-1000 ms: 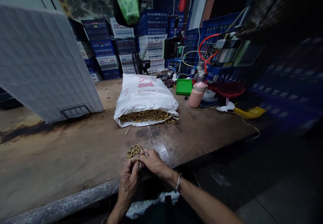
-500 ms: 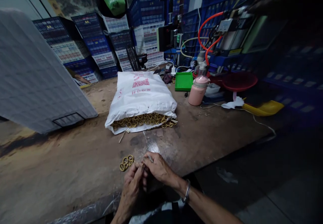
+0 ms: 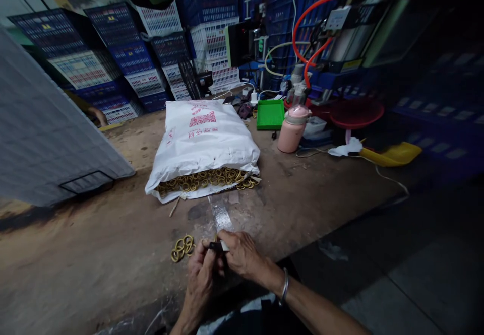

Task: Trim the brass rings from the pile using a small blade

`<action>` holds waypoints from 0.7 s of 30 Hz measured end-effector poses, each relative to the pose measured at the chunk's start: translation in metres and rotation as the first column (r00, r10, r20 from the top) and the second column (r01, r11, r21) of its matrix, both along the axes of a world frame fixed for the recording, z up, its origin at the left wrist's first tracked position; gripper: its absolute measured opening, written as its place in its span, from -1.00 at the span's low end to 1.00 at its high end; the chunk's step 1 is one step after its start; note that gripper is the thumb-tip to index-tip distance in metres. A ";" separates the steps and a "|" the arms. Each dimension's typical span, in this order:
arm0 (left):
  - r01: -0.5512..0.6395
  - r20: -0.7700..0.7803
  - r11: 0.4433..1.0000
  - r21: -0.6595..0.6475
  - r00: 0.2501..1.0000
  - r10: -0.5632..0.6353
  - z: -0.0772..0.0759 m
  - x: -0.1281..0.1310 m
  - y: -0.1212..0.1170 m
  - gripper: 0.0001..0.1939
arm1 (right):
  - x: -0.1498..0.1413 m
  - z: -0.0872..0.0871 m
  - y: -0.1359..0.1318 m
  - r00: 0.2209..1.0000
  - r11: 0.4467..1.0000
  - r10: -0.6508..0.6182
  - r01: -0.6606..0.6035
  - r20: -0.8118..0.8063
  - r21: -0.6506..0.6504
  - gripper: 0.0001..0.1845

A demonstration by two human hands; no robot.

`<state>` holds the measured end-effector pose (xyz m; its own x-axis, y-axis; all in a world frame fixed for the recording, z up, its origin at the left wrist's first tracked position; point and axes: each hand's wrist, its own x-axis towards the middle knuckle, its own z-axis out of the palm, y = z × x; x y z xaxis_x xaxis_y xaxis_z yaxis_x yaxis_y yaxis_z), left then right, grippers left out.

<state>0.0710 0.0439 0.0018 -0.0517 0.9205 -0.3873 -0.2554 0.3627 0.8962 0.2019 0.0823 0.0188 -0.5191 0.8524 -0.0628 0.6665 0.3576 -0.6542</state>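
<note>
There's the small dark tool (image 3: 215, 246), between our hands: our right hand (image 3: 245, 257) clamps it, our left hand (image 3: 202, 269) meets it, grip unclear. Brass rings (image 3: 179, 243) lie just beside; ahead, the bulging sack (image 3: 204, 143) blocks our way to stacked crates (image 3: 145, 83).

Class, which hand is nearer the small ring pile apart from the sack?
Left: the left hand is close beside the ring pile; the right hand lies farther right.
</note>
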 end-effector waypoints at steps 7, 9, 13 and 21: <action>-0.018 -0.041 1.000 -0.021 0.999 0.017 0.008 0.000 -0.003 -0.72 | -0.006 0.003 0.005 0.978 0.999 -0.051 0.054 0.203 -0.009 -0.71; 0.065 -0.038 0.997 -0.036 0.997 -0.066 0.019 0.002 -0.013 -0.73 | -0.007 0.001 0.011 0.959 0.994 -0.110 0.111 0.261 0.010 -0.68; 0.149 0.130 0.986 -0.072 0.982 -0.139 0.032 0.002 -0.032 -0.75 | -0.011 -0.004 0.024 0.954 0.987 -0.157 0.148 0.256 0.055 -0.70; -0.091 0.388 0.985 -0.143 0.911 0.141 0.015 -0.034 -0.041 -0.80 | -0.061 -0.010 0.027 0.999 0.995 -0.053 0.052 0.013 0.083 -0.83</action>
